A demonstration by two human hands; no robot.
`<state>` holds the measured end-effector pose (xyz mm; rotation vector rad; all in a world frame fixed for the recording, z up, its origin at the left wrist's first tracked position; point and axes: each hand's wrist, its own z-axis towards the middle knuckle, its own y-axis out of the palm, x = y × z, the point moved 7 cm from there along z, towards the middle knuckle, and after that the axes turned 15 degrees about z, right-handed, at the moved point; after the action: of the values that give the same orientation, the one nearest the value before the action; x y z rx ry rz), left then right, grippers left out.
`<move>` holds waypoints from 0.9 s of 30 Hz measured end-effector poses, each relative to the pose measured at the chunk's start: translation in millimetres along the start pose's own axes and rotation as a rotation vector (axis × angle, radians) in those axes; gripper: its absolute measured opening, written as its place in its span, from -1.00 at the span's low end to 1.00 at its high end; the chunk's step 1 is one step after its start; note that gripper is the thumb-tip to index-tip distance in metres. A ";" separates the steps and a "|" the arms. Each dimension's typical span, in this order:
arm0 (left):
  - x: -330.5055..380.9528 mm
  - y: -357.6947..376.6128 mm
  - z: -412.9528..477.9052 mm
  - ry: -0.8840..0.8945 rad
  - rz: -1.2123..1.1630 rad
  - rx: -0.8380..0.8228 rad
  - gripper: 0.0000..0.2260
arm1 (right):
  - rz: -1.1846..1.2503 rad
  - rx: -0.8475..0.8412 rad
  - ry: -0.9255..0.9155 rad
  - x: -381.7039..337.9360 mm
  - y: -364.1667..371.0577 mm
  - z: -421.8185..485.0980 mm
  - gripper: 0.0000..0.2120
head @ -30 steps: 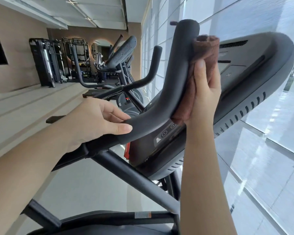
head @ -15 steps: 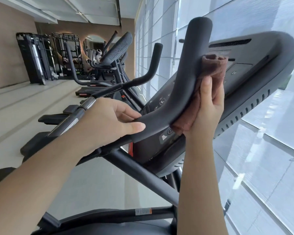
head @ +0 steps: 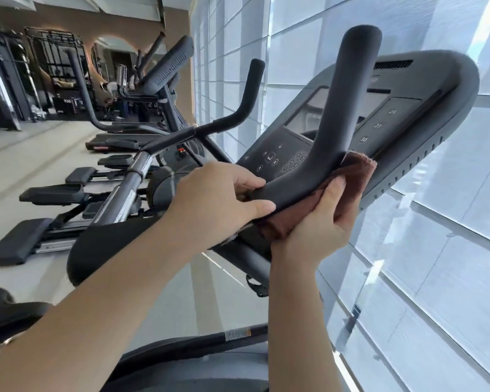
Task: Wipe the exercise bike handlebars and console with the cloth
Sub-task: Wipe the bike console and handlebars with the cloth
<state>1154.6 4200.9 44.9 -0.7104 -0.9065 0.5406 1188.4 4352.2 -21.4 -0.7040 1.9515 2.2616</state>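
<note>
Nearest the camera, two bare forearms reach up to the near handlebar [head: 331,142]. At its bend the right hand [head: 317,222] presses the brown cloth [head: 331,193] around the underside, fingers curled over the fabric. Just left, the left hand [head: 218,196] clasps the bar, thumb along its lower edge. Beyond, the console [head: 393,114] and the farther handlebar [head: 238,108] are not in contact with the cloth, so by my judgement the wiping is at an early-to-middle stage.
</note>
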 end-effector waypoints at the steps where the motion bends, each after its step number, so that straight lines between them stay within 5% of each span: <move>1: -2.5 -1.2 -1.3 0.016 0.002 -0.017 -0.71 | -0.027 0.008 -0.054 -1.6 -2.1 -11.2 -0.71; 10: -32.6 -28.0 -28.5 0.178 0.036 0.006 -0.77 | -0.318 -0.181 -0.439 -39.5 8.6 -47.8 -0.60; 17: -70.9 -40.3 -53.6 0.245 -0.026 0.040 -0.70 | -1.321 -0.964 -0.747 -47.4 71.4 -48.2 -0.63; 27: -101.4 -49.6 -77.1 0.293 -0.048 0.124 -0.67 | -1.406 -1.377 -0.551 -27.7 76.4 -114.7 -0.67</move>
<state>1174.0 4074.2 -2.7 -0.6338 -0.6092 0.4325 1220.3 4235.0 49.5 -0.8450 -0.5759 1.9173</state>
